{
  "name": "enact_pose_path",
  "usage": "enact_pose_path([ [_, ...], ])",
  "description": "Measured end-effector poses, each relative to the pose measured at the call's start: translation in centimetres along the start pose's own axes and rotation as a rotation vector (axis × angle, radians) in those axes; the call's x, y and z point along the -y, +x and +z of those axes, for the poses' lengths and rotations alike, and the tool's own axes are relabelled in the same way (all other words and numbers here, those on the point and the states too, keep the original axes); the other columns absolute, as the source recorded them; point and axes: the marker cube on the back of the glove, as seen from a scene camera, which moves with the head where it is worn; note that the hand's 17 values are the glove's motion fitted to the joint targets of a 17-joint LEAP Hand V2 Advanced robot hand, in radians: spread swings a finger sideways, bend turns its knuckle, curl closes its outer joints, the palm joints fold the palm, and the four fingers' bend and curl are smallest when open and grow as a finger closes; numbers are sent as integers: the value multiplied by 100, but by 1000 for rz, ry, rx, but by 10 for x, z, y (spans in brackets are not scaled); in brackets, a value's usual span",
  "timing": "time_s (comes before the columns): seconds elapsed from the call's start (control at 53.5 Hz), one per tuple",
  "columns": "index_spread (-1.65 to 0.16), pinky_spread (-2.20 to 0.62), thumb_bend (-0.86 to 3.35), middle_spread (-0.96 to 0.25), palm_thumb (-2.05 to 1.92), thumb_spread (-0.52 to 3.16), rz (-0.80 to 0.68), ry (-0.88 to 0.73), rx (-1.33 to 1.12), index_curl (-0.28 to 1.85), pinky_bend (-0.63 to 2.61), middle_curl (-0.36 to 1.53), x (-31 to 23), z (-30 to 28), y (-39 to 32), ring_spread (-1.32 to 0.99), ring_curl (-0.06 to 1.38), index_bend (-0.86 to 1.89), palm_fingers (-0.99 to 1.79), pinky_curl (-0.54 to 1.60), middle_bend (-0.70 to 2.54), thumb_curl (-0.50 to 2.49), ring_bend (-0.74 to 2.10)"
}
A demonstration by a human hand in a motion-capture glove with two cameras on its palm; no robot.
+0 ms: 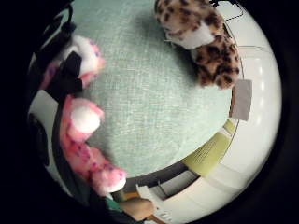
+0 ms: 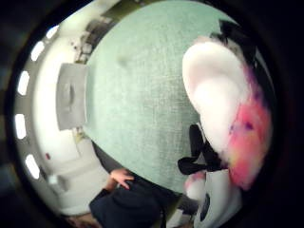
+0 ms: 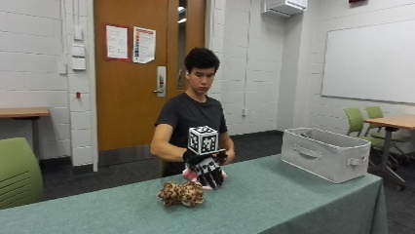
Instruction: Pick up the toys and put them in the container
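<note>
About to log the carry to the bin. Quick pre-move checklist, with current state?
1. Pink toy in the right hand: ok, the fingers are curled round it and it is up off the green tablecloth.
2. Whole toy secured: cannot tell, its legs hang past the glove in the palm views.
3. Grey container upright with its top open: ok.
4. Cloth between hand and container: ok, nothing lies on it.
5. Leopard toy clear of the hand: ok, it lies on the cloth beside the hand, untouched.
6. Room inside the container: cannot tell, its inside is hidden.
</note>
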Motion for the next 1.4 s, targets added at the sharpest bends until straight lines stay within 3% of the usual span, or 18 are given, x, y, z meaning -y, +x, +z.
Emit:
enact_pose_path([
  [0.037, -36, -17, 19, -13, 43, 128, -4, 14, -16, 39, 94, 20, -2, -1, -1, -23, 30, 52, 41, 32, 19, 31, 51],
  [0.056, -36, -16, 18, -12, 41, 129, -7, 19, -26, 39, 95, 18, -2, -2, -2, -22, 28, 51, 30, 31, 12, 31, 48],
  [0.094, -36, -20, 21, -17, 46, 130, -12, 29, -46, 40, 89, 22, -3, -4, -3, -29, 32, 51, 54, 30, 27, 33, 58],
  [0.112, -36, -21, 21, -17, 46, 131, -14, 36, -57, 40, 89, 21, -3, -6, -3, -30, 31, 51, 48, 30, 22, 33, 57],
  [0.15, -36, -24, 22, -21, 50, 130, -16, 52, -79, 40, 88, 25, -1, -10, -2, -36, 35, 47, 72, 30, 34, 35, 68],
  [0.206, -36, -28, 22, -24, 53, 128, -23, 73, -94, 39, 87, 26, 1, -13, 1, -41, 35, 41, 79, 29, 36, 38, 73],
  [0.299, -36, -37, 20, -30, 58, 114, -36, 69, -59, 40, 81, 33, 4, -11, 5, -44, 39, 38, 116, 28, 54, 45, 83],
  [0.468, -31, -44, 18, -34, 58, 96, -51, -4, 31, 50, 77, 44, 5, -6, 4, -43, 46, 52, 138, 31, 77, 55, 95],
  [0.524, -30, -45, 18, -35, 58, 92, -56, -1, 39, 53, 79, 45, 4, -11, -1, -44, 46, 56, 127, 32, 79, 59, 95],
  [0.542, -28, -45, 17, -34, 57, 90, -60, 2, 42, 54, 79, 47, 4, -15, -5, -43, 48, 58, 136, 33, 83, 60, 99],
  [1.16, -20, -46, 17, -30, 53, 58, -271, 207, 33, 67, 87, 56, 45, -223, -166, -39, 51, 71, 122, 39, 97, 89, 112],
  [1.403, -20, -46, 17, -30, 50, 54, -441, 301, 8, 69, 88, 57, 62, -290, -307, -39, 51, 70, 121, 40, 97, 98, 113],
])
